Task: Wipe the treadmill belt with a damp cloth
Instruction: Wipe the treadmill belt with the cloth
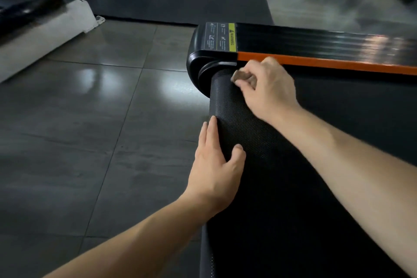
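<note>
Two bare hands of mine are on the black, dimple-textured treadmill belt (243, 124), at the end where it curves down over the roller. My left hand (214, 169) lies flat against that rounded edge. Its fingers are straight and close together along the outer side, and the thumb is spread apart on top of the belt. My right hand (268, 88) is further along the same edge, near the corner. Its fingers are curled and pinch a small grey-brown wad of cloth (244, 78), and the cloth is pressed onto the belt right beside the glossy black plastic end cap (203, 61). I cannot tell whether the cloth is damp.

Just behind my right hand runs the ribbed black side rail (316, 38), with a narrow orange strip (338, 64) along its inner edge. A grey and yellow warning label (222, 37) sits at the rail's near end. To my left is a shiny dark grey tiled floor (90, 119), and a long white block (45, 31) lies on it, well apart from the treadmill.
</note>
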Demonstrator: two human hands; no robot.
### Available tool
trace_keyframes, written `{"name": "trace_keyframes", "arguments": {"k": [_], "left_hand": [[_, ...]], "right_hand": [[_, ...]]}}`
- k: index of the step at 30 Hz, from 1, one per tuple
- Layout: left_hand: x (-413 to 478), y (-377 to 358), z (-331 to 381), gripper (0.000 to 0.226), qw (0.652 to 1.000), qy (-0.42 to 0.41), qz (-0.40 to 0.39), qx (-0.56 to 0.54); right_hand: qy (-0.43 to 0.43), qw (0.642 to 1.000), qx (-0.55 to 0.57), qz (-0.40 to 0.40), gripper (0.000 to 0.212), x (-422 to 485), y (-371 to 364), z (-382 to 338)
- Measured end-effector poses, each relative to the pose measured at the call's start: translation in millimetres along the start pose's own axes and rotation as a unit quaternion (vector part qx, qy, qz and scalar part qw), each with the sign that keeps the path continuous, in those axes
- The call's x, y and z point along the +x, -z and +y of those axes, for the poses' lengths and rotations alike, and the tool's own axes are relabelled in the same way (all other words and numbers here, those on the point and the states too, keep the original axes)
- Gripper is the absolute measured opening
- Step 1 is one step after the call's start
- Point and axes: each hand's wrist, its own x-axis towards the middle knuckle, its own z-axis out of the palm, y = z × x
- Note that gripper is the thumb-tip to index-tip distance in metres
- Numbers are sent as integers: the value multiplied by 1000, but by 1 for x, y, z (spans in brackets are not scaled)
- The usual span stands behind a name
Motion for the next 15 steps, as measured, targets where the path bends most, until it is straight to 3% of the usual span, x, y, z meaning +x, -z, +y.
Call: {"name": "trace_keyframes", "arguments": {"k": [2, 4, 7, 9, 13, 15], "left_hand": [[0, 1, 1, 86, 1000, 6, -4, -14], [1, 2, 0, 87, 1000, 11, -2, -18], [1, 1, -3, 86, 1000, 8, -13, -16], [2, 1, -4, 86, 1000, 6, -17, -20], [-12, 2, -9, 85, 1000, 11, -23, -16], [-27, 2, -14, 83, 1000, 8, -25, -7]], "right_hand": [[96, 993, 46, -49, 21, -28, 2, -18], [120, 989, 44, -79, 21, -17, 9, -6], [2, 999, -33, -13, 22, 22, 11, 24], [-27, 999, -41, 13, 22, 13, 5, 20], [98, 989, 82, -74, 19, -49, 14, -15], [130, 984, 79, -91, 20, -46, 22, -5]]}}
